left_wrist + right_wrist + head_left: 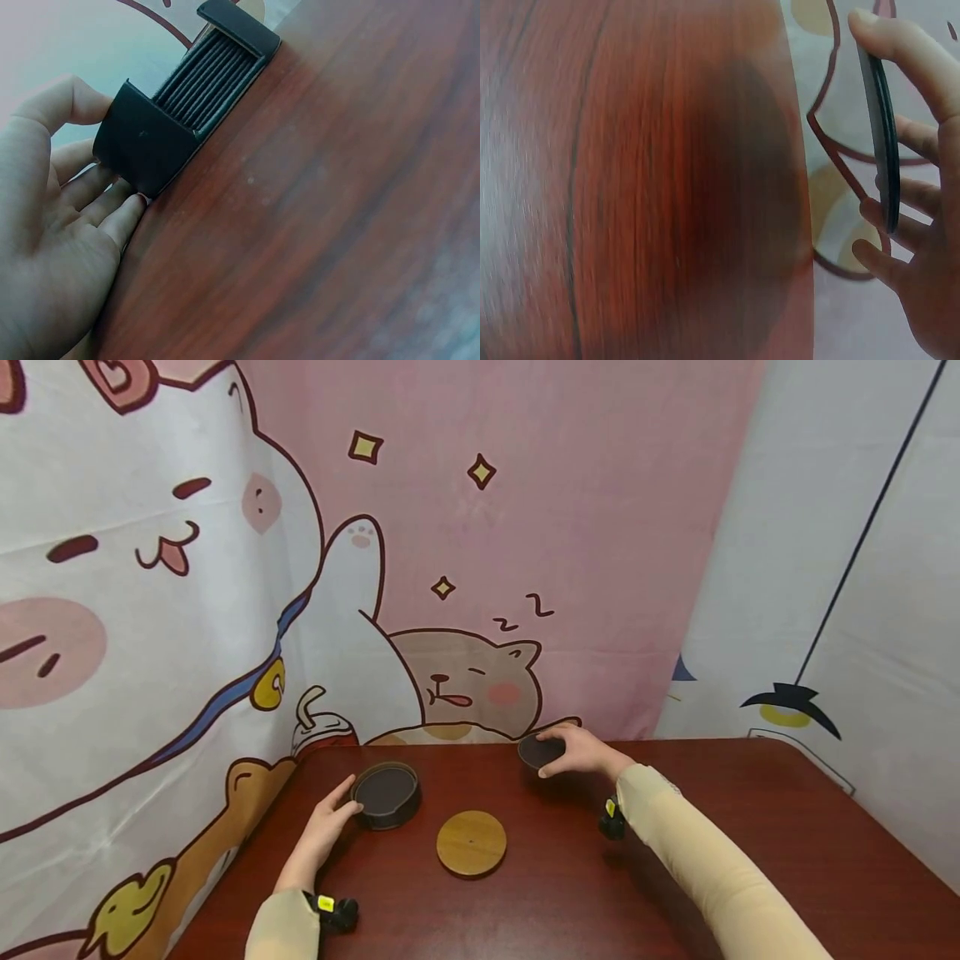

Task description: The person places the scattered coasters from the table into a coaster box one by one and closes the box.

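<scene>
On the left of the table, a round black coaster holder (387, 817) stands upright, with a stack of dark coasters (212, 81) showing through its side slot. My left hand (321, 833) grips the holder's outer wall, thumb and fingers on either side of the curve in the left wrist view. Toward the far edge, my right hand (583, 752) pinches a single thin black coaster (536, 753) by its rim. That coaster (883, 142) is held clear of the tabletop, its shadow falling on the wood in the right wrist view.
A round wooden disc (472, 843) with a small dark centre mark lies flat between the hands, nearer to me. The reddish-brown table (540, 902) ends at a cartoon-printed cloth (600, 568) behind it and on the left.
</scene>
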The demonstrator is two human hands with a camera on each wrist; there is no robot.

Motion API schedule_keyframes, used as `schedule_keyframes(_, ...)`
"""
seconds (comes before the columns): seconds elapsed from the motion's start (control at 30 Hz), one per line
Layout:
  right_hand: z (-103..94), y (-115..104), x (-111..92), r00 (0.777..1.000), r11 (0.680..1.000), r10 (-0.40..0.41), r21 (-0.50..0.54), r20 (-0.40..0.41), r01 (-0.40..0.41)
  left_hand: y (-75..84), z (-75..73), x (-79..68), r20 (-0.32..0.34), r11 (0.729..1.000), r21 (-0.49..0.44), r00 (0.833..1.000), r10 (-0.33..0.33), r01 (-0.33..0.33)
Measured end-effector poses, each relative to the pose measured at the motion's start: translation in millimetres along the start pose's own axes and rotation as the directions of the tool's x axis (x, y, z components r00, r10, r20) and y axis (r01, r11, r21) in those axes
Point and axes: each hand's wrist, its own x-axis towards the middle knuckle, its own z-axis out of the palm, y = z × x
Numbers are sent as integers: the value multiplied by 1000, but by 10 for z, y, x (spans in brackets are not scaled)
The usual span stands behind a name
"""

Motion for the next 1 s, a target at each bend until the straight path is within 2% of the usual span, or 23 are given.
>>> schedule_keyframes(0.3, 224, -248, 201, 999, 1000, -14, -23, 50, 15, -17, -22, -26, 0, 1000, 1, 1000, 0, 0)
schedule_keyframes(0.6, 445, -493, 372, 995, 999, -38, 30, 88, 36, -5, 28, 0, -1, 1000, -17, 1000, 1, -1)
schedule_keyframes(0.7, 557, -577, 437, 993, 998, -56, 32, 106, 53, 86, 42, -63, 9, 999, -34, 1000, -13, 13)
schedule_keyframes(0.8, 643, -684, 519, 990, 997, -78, 35, 116, 74, 92, 28, -68, 10, 999, -38, 1000, -14, 14)
schedule_keyframes(1.0, 740, -944, 688, 987, 994, -112, 16, 114, 111, -20, -19, 19, -18, 1000, -12, 1000, 15, -15)
